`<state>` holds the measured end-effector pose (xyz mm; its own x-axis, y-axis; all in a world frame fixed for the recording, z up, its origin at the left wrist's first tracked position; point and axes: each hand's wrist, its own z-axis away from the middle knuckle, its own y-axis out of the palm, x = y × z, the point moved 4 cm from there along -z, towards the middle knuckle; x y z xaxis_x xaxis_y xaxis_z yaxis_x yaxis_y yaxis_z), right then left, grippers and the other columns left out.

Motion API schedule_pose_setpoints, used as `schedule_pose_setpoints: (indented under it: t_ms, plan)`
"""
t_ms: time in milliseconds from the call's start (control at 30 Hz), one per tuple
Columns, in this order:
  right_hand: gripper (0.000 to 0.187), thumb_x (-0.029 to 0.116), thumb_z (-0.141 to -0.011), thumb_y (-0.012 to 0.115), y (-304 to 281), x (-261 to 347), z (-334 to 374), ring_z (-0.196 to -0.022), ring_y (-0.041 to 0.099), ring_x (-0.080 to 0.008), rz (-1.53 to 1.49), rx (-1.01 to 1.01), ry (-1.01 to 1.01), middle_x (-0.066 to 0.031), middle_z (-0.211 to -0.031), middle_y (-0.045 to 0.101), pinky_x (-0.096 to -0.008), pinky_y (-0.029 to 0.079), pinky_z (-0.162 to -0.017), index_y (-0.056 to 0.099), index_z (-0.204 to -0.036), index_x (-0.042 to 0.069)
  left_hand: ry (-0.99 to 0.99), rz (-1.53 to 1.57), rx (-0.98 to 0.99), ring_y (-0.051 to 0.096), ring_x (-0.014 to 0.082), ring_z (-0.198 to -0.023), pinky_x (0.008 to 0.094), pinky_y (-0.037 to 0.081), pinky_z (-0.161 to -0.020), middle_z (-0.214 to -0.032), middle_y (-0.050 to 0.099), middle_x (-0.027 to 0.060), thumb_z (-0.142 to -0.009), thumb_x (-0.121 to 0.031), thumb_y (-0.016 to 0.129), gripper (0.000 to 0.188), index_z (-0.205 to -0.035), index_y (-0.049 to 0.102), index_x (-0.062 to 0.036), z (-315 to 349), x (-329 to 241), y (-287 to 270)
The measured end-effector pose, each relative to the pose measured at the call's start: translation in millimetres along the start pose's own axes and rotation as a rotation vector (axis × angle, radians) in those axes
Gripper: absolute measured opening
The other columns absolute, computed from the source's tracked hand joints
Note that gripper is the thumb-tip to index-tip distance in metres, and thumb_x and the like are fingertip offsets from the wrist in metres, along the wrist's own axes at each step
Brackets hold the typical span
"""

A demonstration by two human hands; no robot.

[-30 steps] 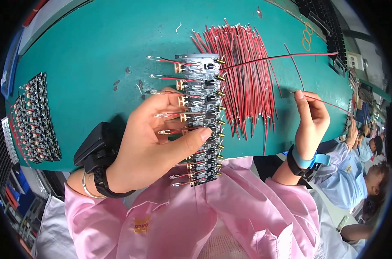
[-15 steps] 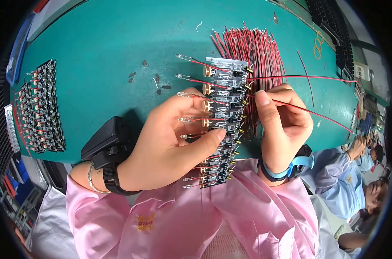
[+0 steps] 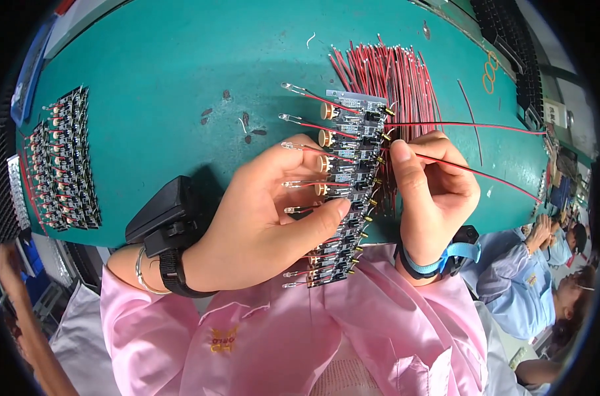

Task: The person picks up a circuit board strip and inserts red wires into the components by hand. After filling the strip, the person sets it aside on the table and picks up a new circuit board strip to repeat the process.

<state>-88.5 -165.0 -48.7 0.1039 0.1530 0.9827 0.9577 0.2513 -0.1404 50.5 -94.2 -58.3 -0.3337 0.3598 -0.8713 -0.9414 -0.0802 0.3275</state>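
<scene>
My left hand [image 3: 260,218] is closed on a long strip of joined circuit boards [image 3: 364,142], held up above the mat and slightly tilted. Along its left side stick out clear LEDs on red and black leads, with round copper-coloured parts beside them. Small yellowish pins line the right edge. Between thumb and fingers, my right hand [image 3: 428,188] pinches a red and black wire [image 3: 481,173], its near end at the strip's right edge. Above it, another red and black wire [image 3: 471,124] runs from the strip's upper right edge toward the right.
Behind the strip lies a thick bundle of red and black wires [image 3: 412,79] on the green mat [image 3: 161,86]. More populated boards [image 3: 65,158] rest at the left. Rubber bands [image 3: 490,71] lie far right. Co-workers sit at right; another person's arm [image 3: 32,323] shows at lower left.
The board strip has shifted slightly right at its upper end, toward my right hand. My right hand stays nearly in place, still pinching the wire. Another person's arm has appeared at lower left.
</scene>
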Motion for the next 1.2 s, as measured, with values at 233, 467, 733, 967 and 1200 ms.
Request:
schedule_pose_setpoints:
  t_ms: [233, 467, 733, 967, 1200]
  plan:
    - [0.006, -0.001, -0.07, 0.064, 0.4, 1.6, 1.3, -0.058, 0.036, -0.0046, 0.025, -0.026, -0.008, 0.0007, -0.066, 0.048, -0.0179, 0.03, -0.053, 0.059, -0.072, 0.0, -0.027, 0.018, 0.016, 0.053, 0.0073, -0.083, 0.0175, 0.044, -0.062, -0.091, 0.052, -0.0001, -0.075, -0.001, 0.058, 0.025, -0.097, 0.045, -0.0028, 0.1, -0.7, 0.0]
    - [0.008, -0.002, -0.067, 0.065, 2.9, 5.7, 0.2, -0.057, 0.044, -0.0083, 0.196, -0.063, -0.138, -0.0025, -0.063, 0.052, -0.0194, 0.034, -0.053, 0.058, -0.071, 0.0, -0.03, 0.039, 0.02, 0.052, 0.0071, -0.083, 0.0182, 0.044, -0.064, -0.092, 0.051, 0.0005, -0.076, 0.0, 0.057, 0.025, -0.097, 0.044, -0.0029, 0.0, -0.8, 0.6]
    - [0.011, -0.004, -0.064, 0.066, 3.8, 9.6, 1.1, -0.056, 0.05, -0.0125, 0.299, -0.097, -0.235, -0.0055, -0.062, 0.055, -0.0221, 0.038, -0.054, 0.058, -0.07, 0.0, 0.028, 0.039, 0.017, 0.051, 0.0068, -0.082, 0.0183, 0.044, -0.065, -0.092, 0.051, 0.0014, -0.076, 0.001, 0.056, 0.025, -0.097, 0.044, -0.0032, 0.9, -0.1, 0.4]
    - [0.011, -0.005, -0.064, 0.065, 4.0, 11.6, 1.2, -0.055, 0.05, -0.0131, 0.316, -0.1, -0.244, -0.0051, -0.063, 0.055, -0.0227, 0.038, -0.054, 0.058, -0.07, 0.0, 0.024, 0.06, 0.03, 0.051, 0.0063, -0.082, 0.0177, 0.044, -0.064, -0.093, 0.051, 0.0009, -0.076, 0.002, 0.055, 0.025, -0.098, 0.044, -0.0029, 0.2, -0.4, 1.8]
    - [0.012, -0.005, -0.062, 0.066, 5.4, 15.9, 0.9, -0.055, 0.05, -0.014, 0.394, -0.074, -0.286, -0.0054, -0.062, 0.055, -0.0232, 0.038, -0.054, 0.058, -0.069, 0.0, 0.099, 0.062, 0.068, 0.051, 0.0061, -0.082, 0.0179, 0.044, -0.065, -0.093, 0.051, 0.0007, -0.076, 0.003, 0.054, 0.025, -0.098, 0.045, -0.0028, -0.3, 1.9, 0.8]
